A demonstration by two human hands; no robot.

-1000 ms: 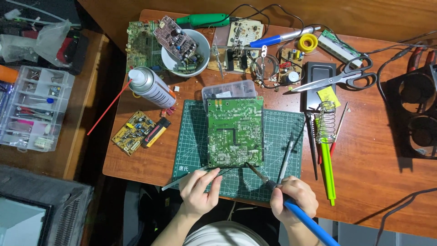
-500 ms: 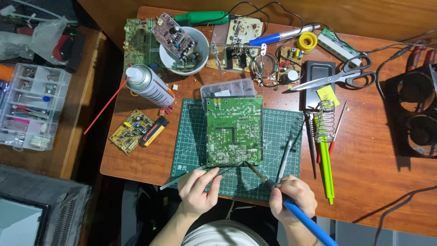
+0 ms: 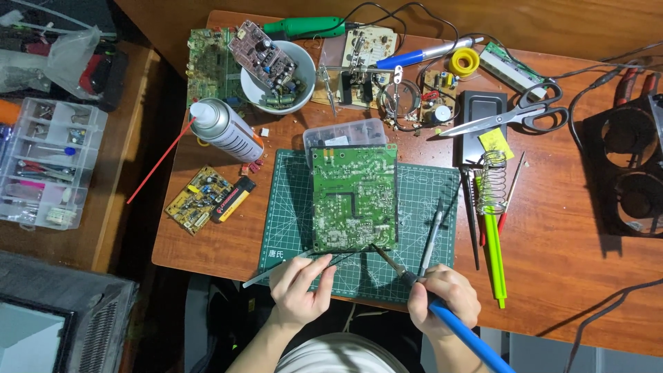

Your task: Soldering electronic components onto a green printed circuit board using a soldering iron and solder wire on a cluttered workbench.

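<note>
Lay flat on the dark green gridded cutting mat (image 3: 421,200) at the middle of the brown wooden table (image 3: 566,276): a green rectangular circuit board (image 3: 355,198), solder side up. Left hand (image 3: 302,283), grip closed on slim metal tweezers (image 3: 276,269) reaching the board's near edge. Right hand (image 3: 442,298), grip wrapped round a blue-handled soldering iron (image 3: 421,293), tip at the same edge. Likely stiff, light, fragile; best held by its edges. Open room scarce: a white spray can (image 3: 224,129) left, a bright green tool (image 3: 494,249) right.

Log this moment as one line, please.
left hand: thin metal tweezers | right hand: blue-handled soldering iron | tips: near edge, green circuit board
</note>
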